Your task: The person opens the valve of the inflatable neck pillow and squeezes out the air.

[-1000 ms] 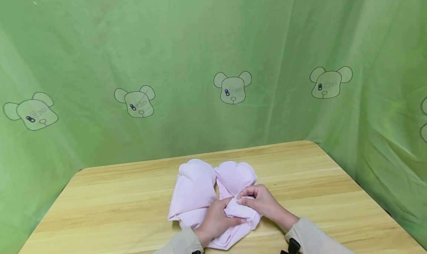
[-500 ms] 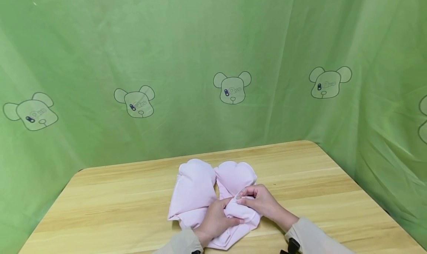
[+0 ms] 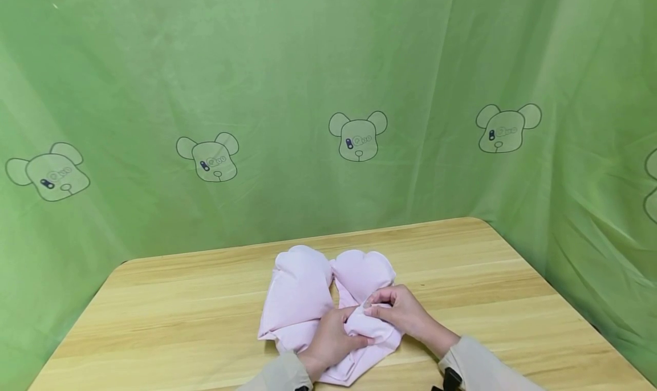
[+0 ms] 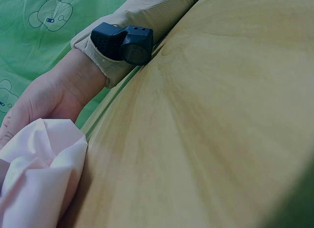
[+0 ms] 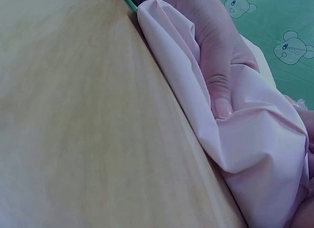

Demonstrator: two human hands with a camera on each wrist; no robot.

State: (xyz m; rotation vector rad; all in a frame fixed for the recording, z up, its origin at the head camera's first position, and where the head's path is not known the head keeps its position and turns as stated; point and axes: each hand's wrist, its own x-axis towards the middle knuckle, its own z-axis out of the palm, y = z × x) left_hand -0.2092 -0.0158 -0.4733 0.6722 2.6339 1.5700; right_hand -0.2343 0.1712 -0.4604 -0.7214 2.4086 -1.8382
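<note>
A pale pink, puffy cloth neck pillow [image 3: 297,294] with two scalloped lobes and a gap between them lies on the table. My left hand [image 3: 331,339] grips the folded near part of the right lobe. In the right wrist view, the left thumb [image 5: 221,86] presses into the creased cloth. From the right side, my right hand [image 3: 402,311] pinches the same fold between thumb and fingertips. A small clear plastic bit [image 3: 366,304] shows at those fingertips. Part of the pillow lies hidden under the left hand. The left wrist view shows only its crumpled edge [image 4: 49,159] beside the right hand.
The wood-grain table [image 3: 179,300] extends to both sides of the pillow. A green curtain [image 3: 277,66] printed with bear heads hangs behind and at the sides. Black wrist cameras, one visible on the right sleeve [image 4: 125,44], sit at the cuffs.
Both hands stay in place on the pillow. The left thumb has slid slightly leftward on the fold, and the whole head view has shifted a little.
</note>
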